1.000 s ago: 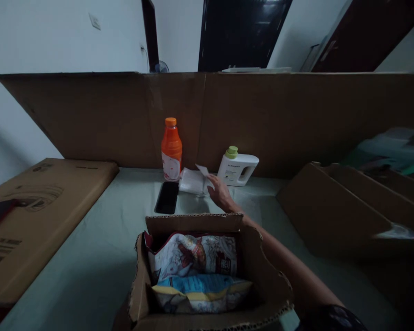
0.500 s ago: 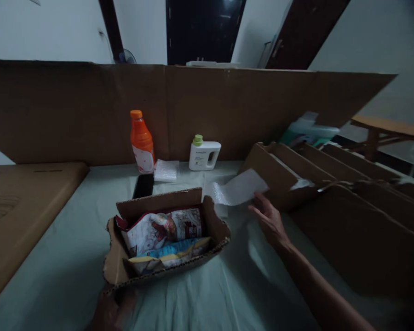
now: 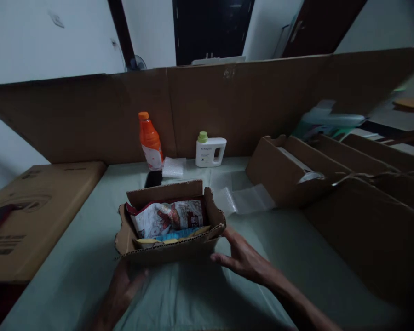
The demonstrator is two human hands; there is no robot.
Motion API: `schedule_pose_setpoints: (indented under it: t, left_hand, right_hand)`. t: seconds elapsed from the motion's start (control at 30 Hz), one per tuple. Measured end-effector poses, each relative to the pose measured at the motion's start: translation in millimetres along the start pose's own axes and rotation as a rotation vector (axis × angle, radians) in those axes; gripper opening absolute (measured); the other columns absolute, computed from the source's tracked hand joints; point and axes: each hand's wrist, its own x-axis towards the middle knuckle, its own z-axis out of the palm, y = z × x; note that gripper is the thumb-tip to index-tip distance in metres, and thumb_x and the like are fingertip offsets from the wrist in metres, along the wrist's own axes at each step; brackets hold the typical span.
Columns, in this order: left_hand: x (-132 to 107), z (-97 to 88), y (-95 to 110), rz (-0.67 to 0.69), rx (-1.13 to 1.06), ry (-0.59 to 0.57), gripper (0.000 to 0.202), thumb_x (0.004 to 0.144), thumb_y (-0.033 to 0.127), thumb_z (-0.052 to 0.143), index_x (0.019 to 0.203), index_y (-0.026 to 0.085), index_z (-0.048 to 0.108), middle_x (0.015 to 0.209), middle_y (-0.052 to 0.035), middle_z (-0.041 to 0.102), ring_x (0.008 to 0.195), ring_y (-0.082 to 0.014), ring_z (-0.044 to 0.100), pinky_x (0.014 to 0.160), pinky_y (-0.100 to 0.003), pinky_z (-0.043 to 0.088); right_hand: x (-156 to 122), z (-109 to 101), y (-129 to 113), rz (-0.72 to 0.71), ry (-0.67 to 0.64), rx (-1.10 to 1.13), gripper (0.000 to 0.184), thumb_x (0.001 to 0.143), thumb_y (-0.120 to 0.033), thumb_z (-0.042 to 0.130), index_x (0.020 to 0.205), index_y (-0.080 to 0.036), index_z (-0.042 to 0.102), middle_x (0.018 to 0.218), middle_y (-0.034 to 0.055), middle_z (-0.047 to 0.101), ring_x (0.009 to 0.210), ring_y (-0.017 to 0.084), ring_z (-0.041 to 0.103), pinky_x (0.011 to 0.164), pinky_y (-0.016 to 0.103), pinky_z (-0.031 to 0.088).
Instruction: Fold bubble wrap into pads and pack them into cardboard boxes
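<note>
An open-topped cardboard box (image 3: 172,255) with ragged edges stands tilted in the middle of the cloth. Inside it lie a white and dark red printed bag (image 3: 169,218) and a blue and yellow packet (image 3: 179,234). My left hand (image 3: 122,287) grips the box at its lower left corner, its fingers partly hidden and its thumb slightly blurred. At the right end of the box is my right hand (image 3: 243,255), open, with thumb spread and fingertips against or just behind the cardboard. Beyond it lies a clear bubble wrap sheet (image 3: 253,200), flat on the cloth.
An orange bottle (image 3: 151,142), a folded bubble wrap piece (image 3: 174,167), a black phone (image 3: 153,179) and a white jug with green cap (image 3: 207,151) stand or lie behind. A cardboard divider (image 3: 362,220) fills the right, a large carton (image 3: 55,197) the left. A cardboard wall (image 3: 200,101) closes the back.
My right hand has let go of the bubble wrap sheet and moved left to the box's right end. The sheet now lies flat. The view has shifted slightly.
</note>
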Motion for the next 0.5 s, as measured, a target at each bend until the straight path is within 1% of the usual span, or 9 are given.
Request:
schedule_pose_setpoints:
  t: [0.03, 0.1, 0.17, 0.2, 0.27, 0.33, 0.4, 0.5]
  left_hand:
    - [2, 2.8, 2, -0.005, -0.024, -0.017, 0.052, 0.075, 0.058, 0.066, 0.11, 0.019, 0.064, 0.109, -0.0121, 0.072, 0.113, -0.0363, 0.065, 0.101, -0.05, 0.051]
    - [5, 10.8, 12, -0.006, -0.078, -0.044, 0.05, 0.078, 0.052, 0.065, 0.113, 0.017, 0.062, 0.113, -0.013, 0.07, 0.117, -0.0359, 0.063, 0.104, -0.05, 0.049]
    - [12, 21.0, 29, 0.017, -0.119, -0.073, 0.046, 0.08, 0.043, 0.064, 0.117, 0.017, 0.061, 0.116, -0.0128, 0.069, 0.118, -0.0345, 0.062, 0.104, -0.049, 0.048]
    - [17, 26.6, 39, 0.04, -0.139, -0.095, 0.045, 0.079, 0.038, 0.064, 0.119, 0.017, 0.06, 0.117, -0.0125, 0.068, 0.117, -0.0336, 0.062, 0.104, -0.048, 0.049]
    - [32, 38.0, 58, 0.112, -0.185, -0.148, 0.049, 0.077, 0.027, 0.063, 0.124, 0.018, 0.056, 0.122, -0.0122, 0.066, 0.117, -0.0322, 0.062, 0.105, -0.047, 0.048]
    - [52, 49.6, 71, 0.182, -0.215, -0.169, 0.06, 0.073, 0.019, 0.063, 0.131, 0.017, 0.051, 0.127, -0.0134, 0.063, 0.123, -0.0328, 0.058, 0.11, -0.049, 0.044]
    - [72, 61.0, 77, 0.22, -0.231, -0.178, 0.069, 0.07, 0.014, 0.062, 0.137, 0.015, 0.047, 0.132, -0.0153, 0.06, 0.13, -0.0345, 0.052, 0.114, -0.052, 0.038]
    - [98, 74.2, 75, 0.248, -0.256, -0.172, 0.083, 0.067, 0.01, 0.064, 0.146, 0.014, 0.039, 0.142, -0.0169, 0.053, 0.137, -0.036, 0.046, 0.118, -0.055, 0.033]
  right_hand:
    - [6, 6, -4, -0.017, 0.016, 0.018, 0.076, 0.086, -0.057, 0.066, 0.15, -0.025, 0.042, 0.144, 0.0136, 0.058, 0.128, 0.031, 0.058, 0.102, 0.045, 0.052]
    - [14, 11, -5, 0.004, 0.063, 0.037, 0.061, 0.088, -0.056, 0.063, 0.139, -0.024, 0.054, 0.129, 0.0123, 0.067, 0.114, 0.03, 0.066, 0.094, 0.043, 0.057]
    - [18, 10, 3, 0.078, 0.112, 0.041, 0.046, 0.087, -0.056, 0.061, 0.119, -0.024, 0.066, 0.113, 0.0104, 0.073, 0.099, 0.029, 0.07, 0.085, 0.042, 0.059]
    - [19, 7, 10, 0.119, 0.137, 0.045, 0.042, 0.086, -0.058, 0.062, 0.109, -0.024, 0.068, 0.106, 0.0098, 0.075, 0.094, 0.029, 0.071, 0.082, 0.042, 0.06]
    - [23, 0, 26, 0.177, 0.178, 0.059, 0.041, 0.081, -0.061, 0.064, 0.097, -0.024, 0.07, 0.098, 0.0103, 0.076, 0.089, 0.031, 0.071, 0.079, 0.044, 0.06]
    - [30, -8, 42, 0.219, 0.197, 0.068, 0.044, 0.077, -0.063, 0.067, 0.094, -0.023, 0.072, 0.1, 0.012, 0.076, 0.091, 0.033, 0.071, 0.08, 0.046, 0.06]
    - [39, -17, 53, 0.253, 0.21, 0.066, 0.046, 0.075, -0.064, 0.069, 0.094, -0.022, 0.073, 0.106, 0.0137, 0.076, 0.096, 0.036, 0.07, 0.082, 0.048, 0.059]
    - [56, -25, 58, 0.289, 0.246, 0.066, 0.047, 0.075, -0.066, 0.068, 0.094, -0.022, 0.072, 0.104, 0.0145, 0.076, 0.097, 0.037, 0.07, 0.08, 0.048, 0.059]
